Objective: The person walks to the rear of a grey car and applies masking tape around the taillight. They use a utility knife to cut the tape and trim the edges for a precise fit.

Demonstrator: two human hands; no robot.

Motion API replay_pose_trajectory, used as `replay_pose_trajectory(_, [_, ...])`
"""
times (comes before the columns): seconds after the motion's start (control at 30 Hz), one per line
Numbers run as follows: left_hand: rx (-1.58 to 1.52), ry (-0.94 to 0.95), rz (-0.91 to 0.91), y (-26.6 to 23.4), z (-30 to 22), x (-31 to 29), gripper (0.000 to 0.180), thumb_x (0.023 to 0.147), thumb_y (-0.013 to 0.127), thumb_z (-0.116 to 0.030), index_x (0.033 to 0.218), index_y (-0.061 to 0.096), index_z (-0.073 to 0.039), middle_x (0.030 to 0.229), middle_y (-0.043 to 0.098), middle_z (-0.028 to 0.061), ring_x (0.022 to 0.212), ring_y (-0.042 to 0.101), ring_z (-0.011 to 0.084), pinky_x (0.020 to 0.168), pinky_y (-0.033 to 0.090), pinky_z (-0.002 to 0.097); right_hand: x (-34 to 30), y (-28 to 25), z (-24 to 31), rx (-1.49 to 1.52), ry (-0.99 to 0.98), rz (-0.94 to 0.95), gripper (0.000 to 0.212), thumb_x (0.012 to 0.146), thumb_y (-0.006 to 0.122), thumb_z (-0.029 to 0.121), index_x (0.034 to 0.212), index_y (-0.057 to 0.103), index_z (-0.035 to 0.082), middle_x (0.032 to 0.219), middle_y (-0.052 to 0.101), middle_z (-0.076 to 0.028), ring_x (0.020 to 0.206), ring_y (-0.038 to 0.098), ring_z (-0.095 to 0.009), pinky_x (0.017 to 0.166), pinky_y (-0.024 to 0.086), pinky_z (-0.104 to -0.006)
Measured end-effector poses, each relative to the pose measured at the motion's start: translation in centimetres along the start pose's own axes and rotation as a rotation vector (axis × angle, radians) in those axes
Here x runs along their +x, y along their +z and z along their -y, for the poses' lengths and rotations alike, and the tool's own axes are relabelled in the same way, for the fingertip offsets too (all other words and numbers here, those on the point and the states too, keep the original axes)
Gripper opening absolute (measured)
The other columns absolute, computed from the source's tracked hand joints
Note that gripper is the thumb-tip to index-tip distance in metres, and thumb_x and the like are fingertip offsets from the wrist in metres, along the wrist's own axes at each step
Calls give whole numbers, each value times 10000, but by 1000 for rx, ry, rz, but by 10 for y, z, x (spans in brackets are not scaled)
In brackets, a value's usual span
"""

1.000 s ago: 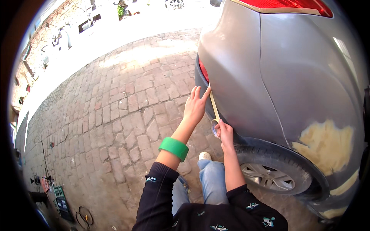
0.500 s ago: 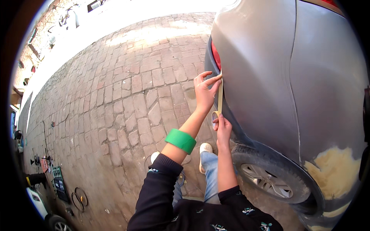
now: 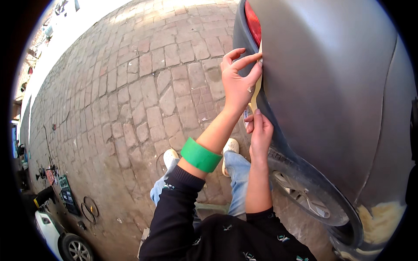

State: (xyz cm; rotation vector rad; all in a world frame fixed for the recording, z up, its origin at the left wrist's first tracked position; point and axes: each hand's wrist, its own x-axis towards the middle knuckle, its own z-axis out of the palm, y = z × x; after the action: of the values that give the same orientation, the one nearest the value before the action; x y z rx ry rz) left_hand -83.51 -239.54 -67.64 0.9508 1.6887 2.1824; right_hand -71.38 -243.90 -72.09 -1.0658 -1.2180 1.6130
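Taping along the rear corner of a grey car point(image 3: 331, 87), with everything placed relative to the red tail light point(image 3: 253, 21) at the bumper's edge. Left hand point(image 3: 237, 82) just below that light, fingers spread, index fingertip pressing the top end of a beige masking tape strip point(image 3: 257, 89) against the panel seam; not gripping, only pinning. Right hand point(image 3: 260, 132) lower down from the light, closed around what looks like a small tape roll point(image 3: 247, 114), mostly hidden behind the fingers, keeping the strip taut between the two hands. Green band point(image 3: 200, 154) round the left wrist, well below the light. Rear wheel point(image 3: 300, 195) farther down, and a pale filler patch point(image 3: 383, 219) farthest off, near the lower right. By the look of it, the laying-down stage: strip anchored at the top, lower run not yet stuck. Next move probably calls for smoothing downward along the seam while feeding tape without slack or wrinkles.
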Motion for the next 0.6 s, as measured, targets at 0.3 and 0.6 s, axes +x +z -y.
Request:
replay_pose_trajectory(0.3, [67, -23, 7, -4, -5, 3, 198, 755, 715, -171, 951, 746, -163, 1258, 470, 109, 1188, 437, 238, 991, 368, 389, -5, 3, 1, -38, 8, -4, 395, 976, 490, 248, 683, 591, 3, 526, 407, 39, 503, 350, -35, 488, 273, -215])
replay_pose_trajectory(0.6, [82, 117, 103, -7, -5, 4, 231, 753, 660, -110, 983, 666, -125, 1313, 392, 132, 1254, 319, 302, 1041, 297, 433, -5, 11, -5, -76, 12, 12, 376, 973, 500, 232, 691, 598, 3, 538, 429, 37, 511, 363, -38, 487, 279, -216])
